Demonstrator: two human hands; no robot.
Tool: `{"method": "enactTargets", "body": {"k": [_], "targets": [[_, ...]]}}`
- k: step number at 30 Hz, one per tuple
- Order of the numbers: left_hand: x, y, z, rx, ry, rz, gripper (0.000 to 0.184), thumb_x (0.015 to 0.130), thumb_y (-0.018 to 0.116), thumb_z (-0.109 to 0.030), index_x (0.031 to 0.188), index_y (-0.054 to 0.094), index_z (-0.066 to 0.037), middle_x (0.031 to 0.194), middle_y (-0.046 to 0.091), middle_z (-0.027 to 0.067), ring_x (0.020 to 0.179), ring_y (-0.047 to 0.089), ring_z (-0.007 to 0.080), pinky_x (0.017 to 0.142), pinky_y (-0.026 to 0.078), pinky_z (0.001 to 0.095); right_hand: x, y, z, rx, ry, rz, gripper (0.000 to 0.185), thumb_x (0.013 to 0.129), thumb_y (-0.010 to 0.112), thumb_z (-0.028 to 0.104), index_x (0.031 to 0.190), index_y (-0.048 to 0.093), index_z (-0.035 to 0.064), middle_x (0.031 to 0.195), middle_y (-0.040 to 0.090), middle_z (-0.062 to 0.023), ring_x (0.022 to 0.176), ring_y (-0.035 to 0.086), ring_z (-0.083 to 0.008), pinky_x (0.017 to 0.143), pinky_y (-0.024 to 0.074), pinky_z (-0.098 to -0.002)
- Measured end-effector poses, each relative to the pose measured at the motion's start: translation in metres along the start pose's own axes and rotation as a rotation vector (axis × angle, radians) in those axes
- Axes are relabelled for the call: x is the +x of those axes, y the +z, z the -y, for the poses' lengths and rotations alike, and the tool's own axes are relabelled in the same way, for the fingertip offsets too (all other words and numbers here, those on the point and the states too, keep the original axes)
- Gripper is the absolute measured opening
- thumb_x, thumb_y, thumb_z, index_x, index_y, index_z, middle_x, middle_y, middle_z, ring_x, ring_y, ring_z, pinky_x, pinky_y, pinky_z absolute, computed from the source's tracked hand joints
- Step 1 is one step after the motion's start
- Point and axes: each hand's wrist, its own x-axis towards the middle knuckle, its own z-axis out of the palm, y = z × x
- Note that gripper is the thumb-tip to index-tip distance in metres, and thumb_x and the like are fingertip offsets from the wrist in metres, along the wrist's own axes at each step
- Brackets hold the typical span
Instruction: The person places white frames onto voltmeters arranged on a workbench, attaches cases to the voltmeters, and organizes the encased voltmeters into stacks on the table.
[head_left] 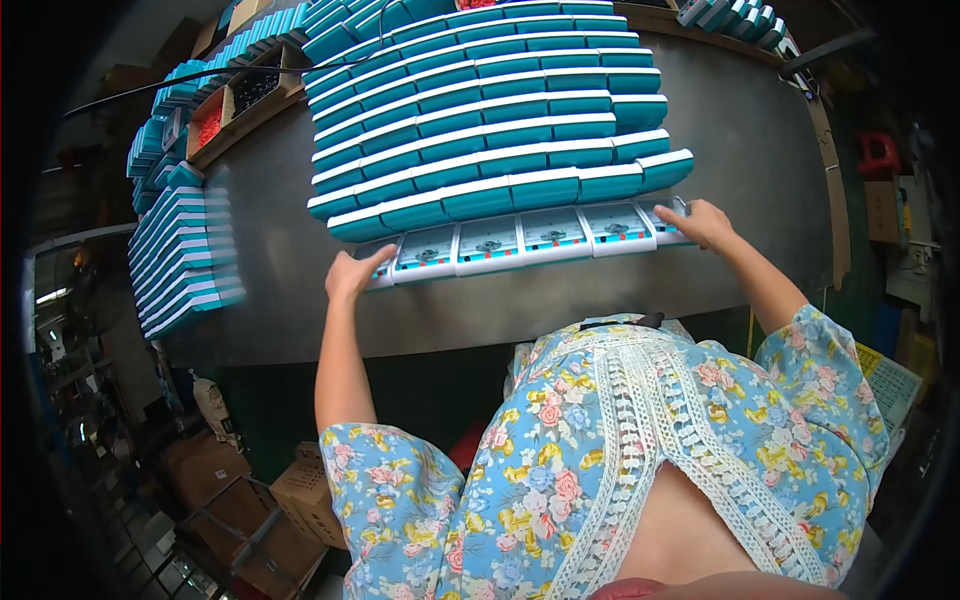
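Observation:
A row of flat white-and-teal cases (489, 245) lies side by side on the metal table, their clear tops showing small red and black parts. My left hand (358, 272) grips the left end of this row, thumb on top of the end case. At the opposite end, my right hand (694, 224) holds the last case, with the thumb over its top. The row is held between both hands. Directly behind it, several rows of teal cases with white edges (480, 160) stand packed closely together.
On the metal table (275, 290), more teal cases (175, 262) are stacked at the left. Behind them, a cardboard tray (232, 132) holds red and dark small parts. A black cable (200, 76) crosses the upper left. Cardboard boxes (308, 492) stand below the table.

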Motion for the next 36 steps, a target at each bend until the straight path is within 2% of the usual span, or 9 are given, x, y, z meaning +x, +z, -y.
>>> {"method": "enactTargets", "body": {"k": [3, 5, 7, 8, 12, 18, 28, 33, 36], "targets": [[0.050, -0.025, 0.022, -0.251, 0.026, -0.008, 0.118, 0.056, 0.075, -0.069, 0.138, 0.038, 0.007, 0.126, 0.054, 0.0274, 0.111, 0.060, 0.0335, 0.091, 0.049, 0.0389, 0.024, -0.013, 0.003, 0.273, -0.046, -0.019, 0.097, 0.067, 0.044, 0.088, 0.091, 0.068, -0.0030, 0.069, 0.066, -0.0142, 0.059, 0.067, -0.0238, 0.059, 0.0528, -0.0336], [0.031, -0.038, 0.008, -0.473, -0.007, 0.155, 0.112, 0.063, 0.074, -0.066, 0.142, 0.035, 0.003, 0.135, 0.047, 0.0260, 0.123, 0.050, 0.0353, 0.101, 0.040, 0.0422, 0.021, -0.030, 0.002, 0.212, -0.024, 0.124, 0.105, 0.067, 0.045, 0.088, 0.109, 0.064, -0.0067, 0.090, 0.068, -0.0193, 0.080, 0.070, -0.0292, 0.074, 0.0536, -0.0398], [0.045, -0.012, 0.023, -0.648, 0.085, 0.006, 0.105, 0.069, 0.072, -0.063, 0.143, 0.034, 0.002, 0.141, 0.042, 0.0236, 0.131, 0.041, 0.0335, 0.107, 0.032, 0.0407, 0.056, -0.015, -0.022, 0.192, -0.078, -0.186, 0.113, 0.067, 0.044, 0.088, 0.129, 0.052, -0.0064, 0.119, 0.060, -0.0254, 0.109, 0.061, -0.0345, 0.091, 0.0479, -0.0458], [0.068, 0.004, 0.040, -0.770, 0.106, -0.089, 0.104, 0.072, 0.070, -0.061, 0.145, 0.029, 0.001, 0.142, 0.040, 0.0238, 0.132, 0.041, 0.0334, 0.107, 0.032, 0.0387, 0.057, -0.020, -0.024, 0.378, -0.059, -0.194, 0.117, 0.069, 0.044, 0.087, 0.144, 0.032, -0.0023, 0.146, 0.034, -0.0274, 0.138, 0.032, -0.0362, 0.110, 0.0281, -0.0507], [0.078, -0.008, 0.037, -1.178, 0.142, -0.142, 0.091, 0.087, 0.053, -0.059, 0.152, 0.011, -0.011, 0.153, 0.025, 0.0162, 0.143, 0.016, 0.0281, 0.112, 0.011, 0.0510, 0.052, -0.026, -0.002, 1.209, -0.252, -0.064, 0.117, 0.073, 0.043, 0.083, 0.151, 0.007, 0.0046, 0.157, 0.003, -0.0207, 0.146, 0.001, -0.0329, 0.116, 0.0003, -0.0473], [0.100, -0.014, 0.020, -1.246, 0.104, 0.087, 0.070, 0.091, 0.054, -0.054, 0.142, 0.041, -0.008, 0.138, 0.047, 0.0134, 0.125, 0.048, 0.0271, 0.101, 0.038, 0.0417, 0.061, -0.021, 0.010, 1.180, -0.292, 0.104, 0.105, 0.078, 0.042, 0.079, 0.151, 0.016, 0.0082, 0.155, 0.014, -0.0210, 0.145, 0.006, -0.0367, 0.115, 0.0017, -0.0507], [0.110, -0.007, 0.035, -1.048, 0.205, 0.171, 0.060, 0.094, 0.055, -0.043, 0.139, 0.043, -0.005, 0.129, 0.054, 0.0130, 0.116, 0.053, 0.0245, 0.098, 0.040, 0.0367, 0.048, -0.020, 0.016, 1.160, -0.219, 0.063, 0.075, 0.088, 0.052, 0.055, 0.148, 0.030, 0.0152, 0.151, 0.029, -0.0179, 0.143, 0.018, -0.0348, 0.114, 0.0106, -0.0482], [0.116, -0.006, 0.029, -0.977, 0.196, -0.347, 0.076, 0.087, 0.066, -0.041, 0.142, 0.035, 0.001, 0.127, 0.053, 0.0210, 0.118, 0.051, 0.0263, 0.100, 0.039, 0.0367, 0.063, -0.004, -0.027, 1.221, -0.241, -0.153, 0.088, 0.087, 0.056, 0.056, 0.147, 0.024, 0.0004, 0.152, 0.024, -0.0205, 0.143, 0.017, -0.0334, 0.115, 0.0111, -0.0450], [0.059, -0.028, -0.041, -0.782, 0.502, -0.627, 0.057, 0.090, 0.063, -0.034, 0.132, 0.045, 0.000, 0.118, 0.058, 0.0179, 0.111, 0.055, 0.0258, 0.096, 0.041, 0.0367, 0.024, 0.020, -0.066, 1.407, 0.049, -0.419, 0.096, 0.083, 0.061, 0.056, 0.146, 0.020, -0.0049, 0.149, 0.025, -0.0269, 0.142, 0.021, -0.0324, 0.113, 0.0191, -0.0445]]}}
